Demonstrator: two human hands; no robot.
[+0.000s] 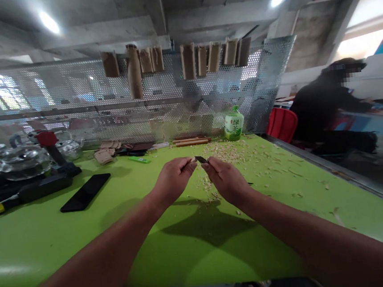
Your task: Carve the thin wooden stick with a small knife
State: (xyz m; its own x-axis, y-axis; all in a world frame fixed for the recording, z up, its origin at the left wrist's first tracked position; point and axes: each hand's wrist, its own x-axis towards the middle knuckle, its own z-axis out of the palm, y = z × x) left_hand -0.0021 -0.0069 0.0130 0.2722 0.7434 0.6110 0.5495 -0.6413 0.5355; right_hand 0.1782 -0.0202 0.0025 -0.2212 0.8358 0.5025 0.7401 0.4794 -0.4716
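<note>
My left hand (174, 177) is closed round a small pale piece, mostly hidden by the fingers, with a light tip showing near the thumb. In my right hand (226, 178) is a dark knife (201, 159); its short blade points left and meets the pale piece between the two hands. A thin dark end sticks out behind the right hand. Both hands are raised above the green table (188, 260), over scattered pale wood shavings (225, 151).
A black phone (86, 193) lies left, near a red and black power tool (53, 151) and glass jars (23, 162). Flat wood pieces (103, 155), a green cutter (139, 159) and a green bottle (234, 124) stand behind. A person in black (322, 101) sits right, beside a red chair (282, 124).
</note>
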